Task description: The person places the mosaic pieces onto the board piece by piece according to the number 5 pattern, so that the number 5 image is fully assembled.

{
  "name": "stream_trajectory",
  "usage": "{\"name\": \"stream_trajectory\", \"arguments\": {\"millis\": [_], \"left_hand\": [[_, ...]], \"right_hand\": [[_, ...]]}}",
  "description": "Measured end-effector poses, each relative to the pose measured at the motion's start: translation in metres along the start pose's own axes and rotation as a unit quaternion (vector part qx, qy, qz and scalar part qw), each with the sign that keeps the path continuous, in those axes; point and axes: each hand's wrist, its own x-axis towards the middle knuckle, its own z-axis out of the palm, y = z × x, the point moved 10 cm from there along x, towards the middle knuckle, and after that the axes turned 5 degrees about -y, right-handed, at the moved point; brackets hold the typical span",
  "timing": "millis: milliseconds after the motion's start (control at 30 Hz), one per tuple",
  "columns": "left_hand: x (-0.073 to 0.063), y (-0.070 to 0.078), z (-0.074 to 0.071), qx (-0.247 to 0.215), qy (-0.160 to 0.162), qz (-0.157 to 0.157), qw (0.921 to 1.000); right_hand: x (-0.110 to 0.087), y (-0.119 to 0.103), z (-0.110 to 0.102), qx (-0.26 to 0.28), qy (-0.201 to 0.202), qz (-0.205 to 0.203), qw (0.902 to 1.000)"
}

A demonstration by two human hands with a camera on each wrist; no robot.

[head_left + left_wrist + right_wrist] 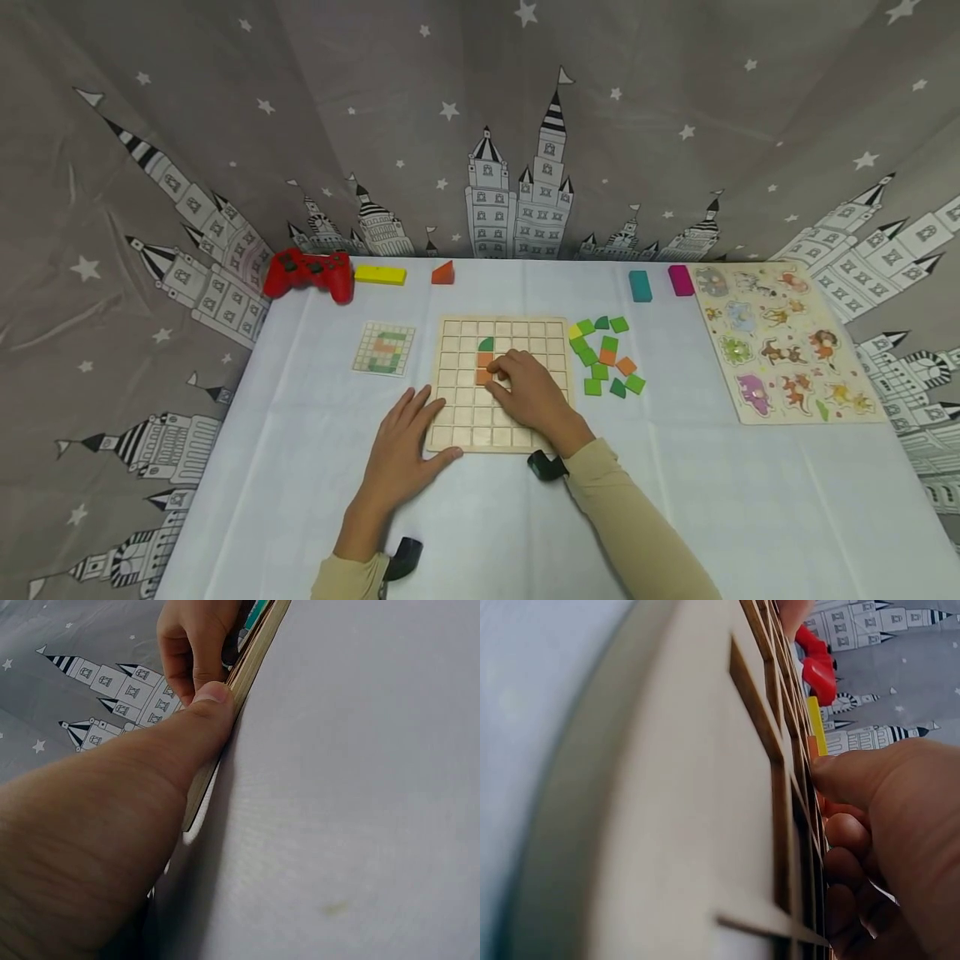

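A wooden grid board lies flat on the white table. In one of its columns sit a green rounded tile and, below it, an orange square tile. My right hand is over the board, thumb and forefinger pinching a second orange square tile just beneath. In the right wrist view, the thumb touches orange at the grid. My left hand rests at the board's lower left corner with straight, spread fingers; its thumb touches the near edge.
Loose green, yellow and orange tiles lie right of the board; a small pattern card lies left. Farther back are a red game controller, yellow block, orange wedge, teal block, magenta block and animal puzzle.
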Motion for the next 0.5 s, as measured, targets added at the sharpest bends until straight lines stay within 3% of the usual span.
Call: {"name": "stream_trajectory", "arguments": {"millis": [267,367,500], "left_hand": [[0.0,0.0,0.0,-0.001,0.005,0.003,1.0],[-0.001,0.001,0.0,-0.005,0.008,0.007,0.9999],[-0.001,0.001,0.0,-0.006,0.007,0.006,0.9999]], "right_hand": [[-0.004,0.013,-0.006,0.042,-0.008,0.015,0.999],[-0.013,0.032,-0.021,0.068,0.01,0.032,0.9971],[-0.039,0.077,-0.055,0.077,0.072,0.092,0.9902]]}}
